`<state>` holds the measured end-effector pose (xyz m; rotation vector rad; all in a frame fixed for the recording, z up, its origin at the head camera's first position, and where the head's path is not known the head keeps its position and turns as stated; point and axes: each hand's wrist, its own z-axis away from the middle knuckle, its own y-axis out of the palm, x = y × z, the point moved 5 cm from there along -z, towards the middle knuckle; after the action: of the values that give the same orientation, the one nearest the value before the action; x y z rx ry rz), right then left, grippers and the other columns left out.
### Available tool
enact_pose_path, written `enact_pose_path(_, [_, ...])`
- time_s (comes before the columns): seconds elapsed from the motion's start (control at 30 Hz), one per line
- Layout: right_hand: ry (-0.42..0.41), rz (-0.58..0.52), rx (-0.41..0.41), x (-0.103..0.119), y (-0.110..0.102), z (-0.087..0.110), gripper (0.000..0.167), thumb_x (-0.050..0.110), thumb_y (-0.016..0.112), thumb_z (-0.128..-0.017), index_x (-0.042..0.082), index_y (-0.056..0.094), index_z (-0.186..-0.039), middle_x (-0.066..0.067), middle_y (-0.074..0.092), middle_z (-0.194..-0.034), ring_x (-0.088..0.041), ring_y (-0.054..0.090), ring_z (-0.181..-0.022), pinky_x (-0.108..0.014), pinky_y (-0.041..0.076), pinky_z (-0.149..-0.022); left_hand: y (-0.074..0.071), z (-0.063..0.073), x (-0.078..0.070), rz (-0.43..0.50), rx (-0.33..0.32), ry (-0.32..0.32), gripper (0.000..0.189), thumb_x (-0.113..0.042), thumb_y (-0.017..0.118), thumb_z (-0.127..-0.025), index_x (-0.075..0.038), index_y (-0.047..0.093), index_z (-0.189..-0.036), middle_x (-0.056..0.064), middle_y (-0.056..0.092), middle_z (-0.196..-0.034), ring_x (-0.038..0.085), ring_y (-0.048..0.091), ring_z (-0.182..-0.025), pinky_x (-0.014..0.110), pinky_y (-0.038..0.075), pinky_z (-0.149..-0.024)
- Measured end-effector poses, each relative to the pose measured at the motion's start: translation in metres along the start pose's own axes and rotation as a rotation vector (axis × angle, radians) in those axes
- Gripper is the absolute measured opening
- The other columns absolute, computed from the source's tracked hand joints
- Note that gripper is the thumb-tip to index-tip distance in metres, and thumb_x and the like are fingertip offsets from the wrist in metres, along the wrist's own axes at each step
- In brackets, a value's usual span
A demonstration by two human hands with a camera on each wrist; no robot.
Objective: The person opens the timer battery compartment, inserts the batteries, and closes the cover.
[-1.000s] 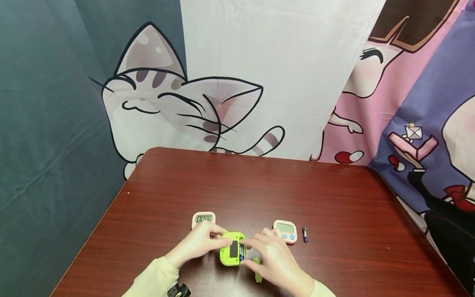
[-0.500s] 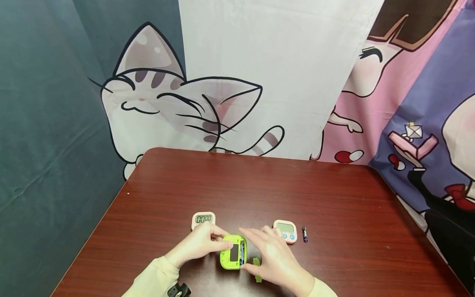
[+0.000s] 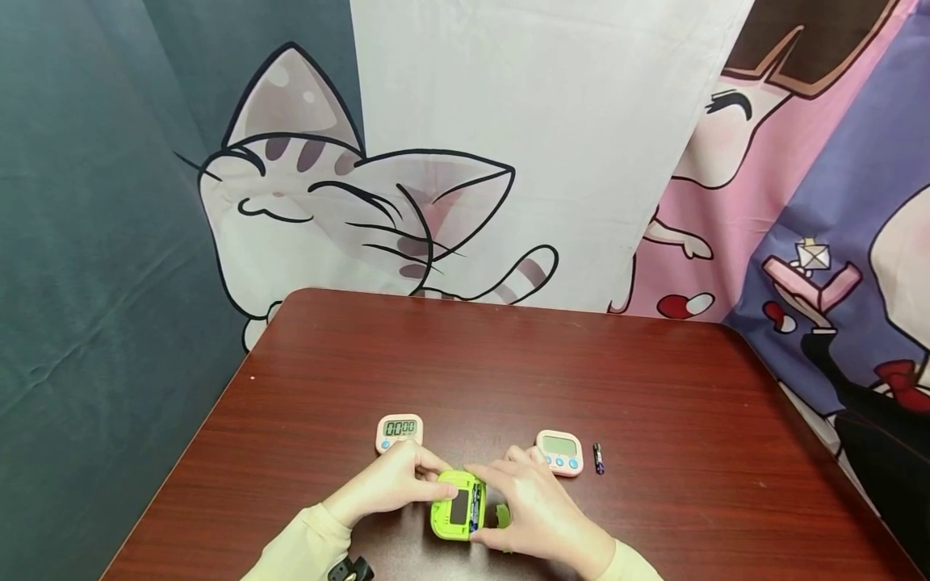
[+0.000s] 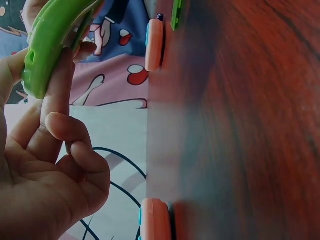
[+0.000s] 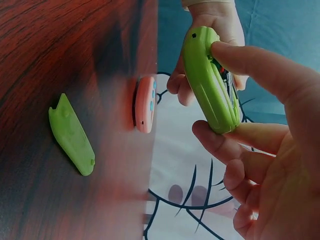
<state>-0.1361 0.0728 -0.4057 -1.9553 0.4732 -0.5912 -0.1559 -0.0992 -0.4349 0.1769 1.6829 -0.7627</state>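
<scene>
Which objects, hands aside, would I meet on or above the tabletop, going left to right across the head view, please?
Pink timer showing digits, green device, loose green piece, blank pink timer, loose battery.

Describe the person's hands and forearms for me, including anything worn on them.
The left hand and right hand are bare, with no gloves or rings showing. Both forearms are in plain, pale cream-yellow sleeves that end around the wrists. By the left sleeve there is a small black strapped device, partly cut off by the frame, so its details can't be made out.
</scene>
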Motion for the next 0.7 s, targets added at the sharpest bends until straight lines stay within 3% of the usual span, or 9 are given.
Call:
enact_pose_path(0.4, [0.013, -0.03, -0.008, -0.0011, 0.001, -0.0004, 0.066, 0.044, 0.087, -0.055, 0.021, 0.066, -0.114, 0.021, 0.061, -0.082, 0.001, 0.038, -0.07, -0.024, 0.03, -0.074, -0.0007, -0.0004, -0.001, -0.016, -0.026, 0.003, 0.018, -0.022, 0.072, -0.084, -0.008, 0.075, -0.094, -0.008, 0.058, -0.06, -0.004, 0.041, -0.053, 0.014, 0.034, -0.049])
enact_pose_path(0.57, [0.054, -0.1, 0.006, -0.0024, 0.0008, -0.0016, 0.065, 0.039, 0.087, -0.056, 0.025, 0.063, -0.115, 0.02, 0.058, -0.07, 0.003, 0.039, -0.067, -0.024, 0.03, -0.072, -0.0018, -0.0013, -0.001, -0.018, -0.041, 0.001, 0.018, -0.023, 0.072, -0.084, -0.008, 0.075, -0.094, -0.01, 0.055, -0.061, -0.004, 0.04, -0.053, 0.015, 0.033, -0.049])
enact_pose_path(0.7, [0.097, -0.161, 0.027, -0.0041, 0.0018, -0.0017, 0.065, 0.035, 0.087, -0.058, 0.027, 0.06, -0.117, 0.022, 0.061, -0.07, 0.001, 0.044, -0.067, -0.024, 0.03, -0.071, -0.0023, -0.0024, -0.0014, -0.016, -0.049, -0.005, 0.019, -0.023, 0.072, -0.084, -0.008, 0.075, -0.094, -0.01, 0.055, -0.062, -0.003, 0.041, -0.054, 0.015, 0.034, -0.05])
